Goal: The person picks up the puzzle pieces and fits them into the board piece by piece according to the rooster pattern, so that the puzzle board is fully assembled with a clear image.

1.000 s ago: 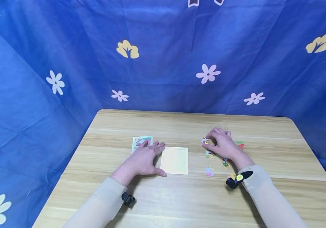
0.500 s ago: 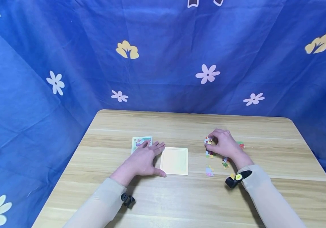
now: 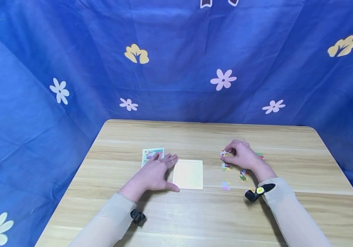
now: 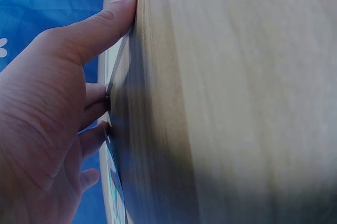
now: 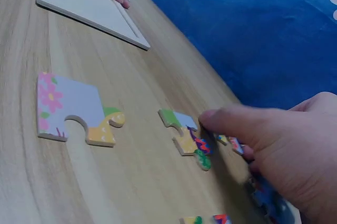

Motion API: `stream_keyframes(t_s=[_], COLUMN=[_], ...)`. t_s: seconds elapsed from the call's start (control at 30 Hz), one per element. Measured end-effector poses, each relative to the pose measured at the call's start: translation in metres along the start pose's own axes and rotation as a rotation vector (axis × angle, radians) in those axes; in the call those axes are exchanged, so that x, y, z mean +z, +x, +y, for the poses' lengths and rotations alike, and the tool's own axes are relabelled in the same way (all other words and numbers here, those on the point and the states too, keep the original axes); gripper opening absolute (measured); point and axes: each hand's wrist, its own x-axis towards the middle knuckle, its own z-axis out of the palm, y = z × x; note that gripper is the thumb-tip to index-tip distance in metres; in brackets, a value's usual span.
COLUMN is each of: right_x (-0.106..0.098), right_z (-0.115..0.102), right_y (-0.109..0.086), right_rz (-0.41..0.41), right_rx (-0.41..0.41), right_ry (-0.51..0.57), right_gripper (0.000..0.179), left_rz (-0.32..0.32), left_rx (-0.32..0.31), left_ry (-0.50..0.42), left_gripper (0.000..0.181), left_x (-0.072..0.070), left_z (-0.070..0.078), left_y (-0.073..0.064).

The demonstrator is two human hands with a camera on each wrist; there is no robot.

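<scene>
Right hand [image 3: 240, 155] on the right of the table [image 3: 287, 164], thumb and finger drawn narrow, pinching a small puzzle piece [image 3: 223, 153] by its edges; whether it's clear of the wood, I can't tell. Over at the shallow tray [image 3: 188, 174], the left hand [image 3: 151, 175] spreads wide along the left edge, thumb at the near corner. These pieces look light, stiff and thin: opposite cut edges make the best hold, while knobs like the flowered piece's [image 5: 79, 100] look easiest to bend.
</scene>
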Motion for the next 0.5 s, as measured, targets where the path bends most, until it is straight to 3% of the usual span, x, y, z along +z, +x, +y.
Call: stream_keyframes(t_s=[0.13, 0.5], right_x=[0.0034, 0.0011], right_z=[0.0004, 0.0072], right_y=[0.0011, -0.0027], right_rz=[0.022, 0.061], right_rx=[0.024, -0.012], right_ry=[0.006, 0.073], right_gripper=[0.031, 0.037], left_rz=[-0.001, 0.005], left_rx=[-0.003, 0.007], left_ry=[0.002, 0.006], left_gripper=[0.122, 0.123], left_x=[0.0000, 0.0041], left_z=[0.0006, -0.0028], left_y=[0.0001, 0.0017])
